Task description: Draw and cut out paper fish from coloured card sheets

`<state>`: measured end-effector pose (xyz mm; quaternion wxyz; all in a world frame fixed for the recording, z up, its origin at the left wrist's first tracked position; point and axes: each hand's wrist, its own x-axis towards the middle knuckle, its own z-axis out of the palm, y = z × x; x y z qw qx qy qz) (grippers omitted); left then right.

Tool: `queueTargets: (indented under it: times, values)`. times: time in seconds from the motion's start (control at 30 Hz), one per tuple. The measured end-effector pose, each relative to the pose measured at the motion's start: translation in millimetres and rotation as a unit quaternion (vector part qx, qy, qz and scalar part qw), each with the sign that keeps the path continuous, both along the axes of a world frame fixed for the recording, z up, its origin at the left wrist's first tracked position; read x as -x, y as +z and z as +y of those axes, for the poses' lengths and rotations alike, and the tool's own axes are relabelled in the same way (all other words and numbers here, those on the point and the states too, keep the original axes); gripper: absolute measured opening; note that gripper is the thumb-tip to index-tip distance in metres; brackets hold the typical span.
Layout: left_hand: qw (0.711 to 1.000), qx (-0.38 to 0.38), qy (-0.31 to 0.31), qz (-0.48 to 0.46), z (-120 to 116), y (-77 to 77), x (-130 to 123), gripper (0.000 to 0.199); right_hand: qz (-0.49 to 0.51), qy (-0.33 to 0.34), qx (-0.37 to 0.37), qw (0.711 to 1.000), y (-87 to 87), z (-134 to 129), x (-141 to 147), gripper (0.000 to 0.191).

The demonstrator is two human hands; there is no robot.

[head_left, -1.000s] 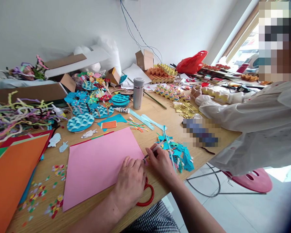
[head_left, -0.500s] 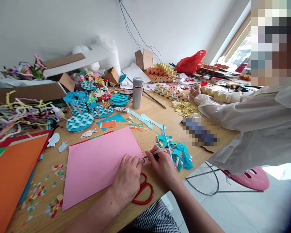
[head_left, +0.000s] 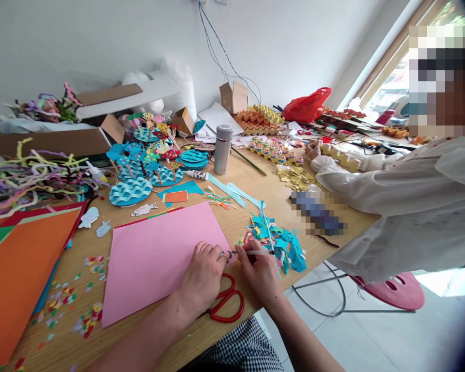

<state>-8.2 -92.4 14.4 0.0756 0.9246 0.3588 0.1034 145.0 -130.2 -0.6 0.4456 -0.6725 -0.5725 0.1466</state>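
Note:
A pink sheet (head_left: 155, 258) lies on the wooden table, with edges of red and green paper showing behind it. My left hand (head_left: 205, 271) rests on its right part, fingers bent together near a small dark piece at the fingertips that is too small to name. My right hand (head_left: 259, 271) is closed on a slim pen (head_left: 258, 252), held low and nearly level, its tip pointing left towards that piece. Red-handled scissors (head_left: 232, 305) lie below my hands near the table edge, their blades mostly hidden.
Blue paper scraps (head_left: 287, 243) lie just right of my hands. Orange paper (head_left: 31, 274) and confetti are left. A grey flask (head_left: 222, 150) stands behind. At the right a person in a white sleeve (head_left: 352, 181) works beside a pink stool (head_left: 399, 292).
The pen has tilted from slanting to nearly level in my right hand. The view has shifted slightly, and the scissors now show a little more of their pivot.

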Motion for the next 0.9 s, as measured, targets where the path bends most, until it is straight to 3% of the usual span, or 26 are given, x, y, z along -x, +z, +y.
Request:
queueTargets:
  times: [0.9]
  values:
    - [1.000, 0.002, 0.011, -0.019, 3.2, -4.2, 0.7, 0.025, -0.022, -0.030, -0.014, 0.999, -4.4, -13.4, 10.5, 0.029]
